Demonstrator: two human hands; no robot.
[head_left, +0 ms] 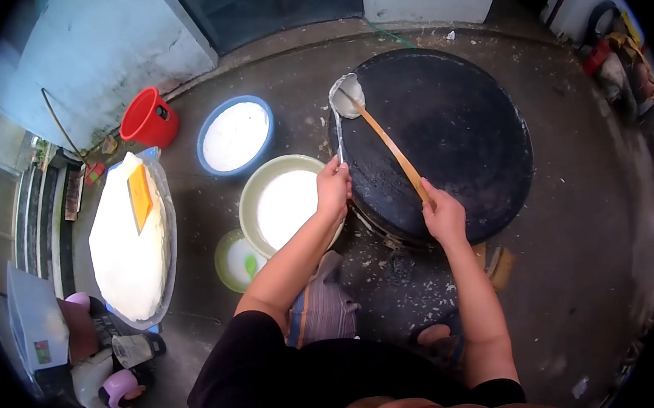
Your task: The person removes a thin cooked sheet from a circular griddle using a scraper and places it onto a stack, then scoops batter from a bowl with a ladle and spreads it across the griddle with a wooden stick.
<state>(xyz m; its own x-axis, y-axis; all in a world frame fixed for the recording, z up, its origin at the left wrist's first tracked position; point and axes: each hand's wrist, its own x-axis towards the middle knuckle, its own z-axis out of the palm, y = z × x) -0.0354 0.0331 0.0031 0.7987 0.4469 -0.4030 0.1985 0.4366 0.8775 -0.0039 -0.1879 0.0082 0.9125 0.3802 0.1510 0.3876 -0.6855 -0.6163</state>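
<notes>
My left hand [334,188] is closed around the handle of a ladle [347,86], whose batter-coated bowl is over the far left rim of a round black griddle [443,135]. My right hand [443,212] grips a wooden stick [393,148] above the griddle. The stick's far end lies in or over the ladle's bowl; its exact shape there is unclear. Below my left forearm stands a pale green basin [247,209] of white batter. Dark scraped residue marks the griddle's left side.
A blue basin [201,148] holds white powder, near a red bucket [139,124]. A small green bowl [224,275] contains a green spoon [251,266]. At left, an orange scraper [141,198] lies on a stack of white sheets [122,256]. Flakes litter the floor by the griddle.
</notes>
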